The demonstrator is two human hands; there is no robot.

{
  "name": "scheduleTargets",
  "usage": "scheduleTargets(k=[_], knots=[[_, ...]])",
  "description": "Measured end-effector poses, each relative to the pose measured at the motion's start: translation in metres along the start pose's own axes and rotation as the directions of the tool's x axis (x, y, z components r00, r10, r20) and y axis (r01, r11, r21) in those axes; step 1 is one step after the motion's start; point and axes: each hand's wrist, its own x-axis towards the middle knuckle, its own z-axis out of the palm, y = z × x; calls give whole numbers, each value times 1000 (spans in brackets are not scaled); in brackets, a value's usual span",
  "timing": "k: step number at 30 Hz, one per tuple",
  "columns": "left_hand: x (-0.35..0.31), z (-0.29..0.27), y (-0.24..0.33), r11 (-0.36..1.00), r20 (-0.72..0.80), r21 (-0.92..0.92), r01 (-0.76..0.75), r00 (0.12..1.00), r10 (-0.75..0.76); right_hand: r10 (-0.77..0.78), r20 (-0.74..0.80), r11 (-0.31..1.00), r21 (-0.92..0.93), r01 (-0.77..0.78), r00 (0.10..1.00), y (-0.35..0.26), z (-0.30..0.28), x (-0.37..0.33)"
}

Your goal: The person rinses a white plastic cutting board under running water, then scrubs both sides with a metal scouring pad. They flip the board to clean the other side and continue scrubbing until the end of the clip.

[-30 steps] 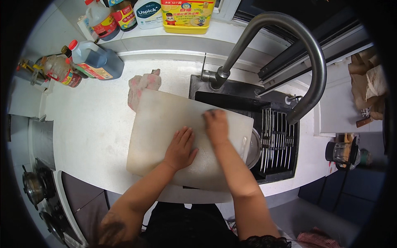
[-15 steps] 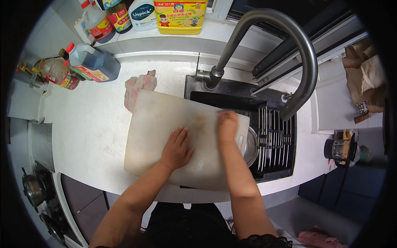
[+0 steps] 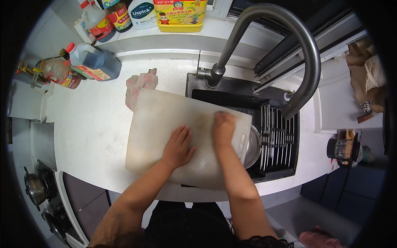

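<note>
A large pale cutting board (image 3: 165,111) lies flat, partly on the white counter and partly over the black sink (image 3: 215,97). Its surface is wet near the middle, with brownish stains by my right hand. My left hand (image 3: 178,147) rests on the board, fingers stretched out flat. Near the board's far right part, my right hand (image 3: 224,128) is closed and pressed down, a little blurred. A small dark bit shows at its fingertips, too little to name. Beneath the board's slotted right end, a round metal bowl (image 3: 253,146) is partly hidden in the sink.
A dark arched faucet (image 3: 312,53) reaches over the sink and its metal drying rack (image 3: 279,138). A crumpled pinkish cloth (image 3: 140,84) touches the board's far left corner. Sauce bottles (image 3: 97,66) stand at the back left, and a yellow tub (image 3: 180,16) sits on the ledge.
My right hand has shifted slightly left and toward me on the board. My left hand stays flat in the same place. The whole view has shifted slightly.
</note>
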Motion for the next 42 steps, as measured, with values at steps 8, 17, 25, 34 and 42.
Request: scheduleTargets(k=[8,17,25,34,42], knots=[[-2,-2,1,1000,-14,-3,23,1000,-23,87,-12,994,65,-87,996,-19,-19,8],[-1,-2,-1,1000,-23,-11,-1,1000,1,349,39,896,279,-346,936,35,-48,-17],[-2,0,0,1000,0,26,10,1000,-10,190,57,954,224,-199,980,30,-49,-22],[-1,3,-1,999,23,33,1,1000,-1,-303,32,950,85,300,952,27,-26,-30],[-3,3,-1,1000,50,11,29,998,-29,-219,-66,969,104,225,973,-3,-11,-31]])
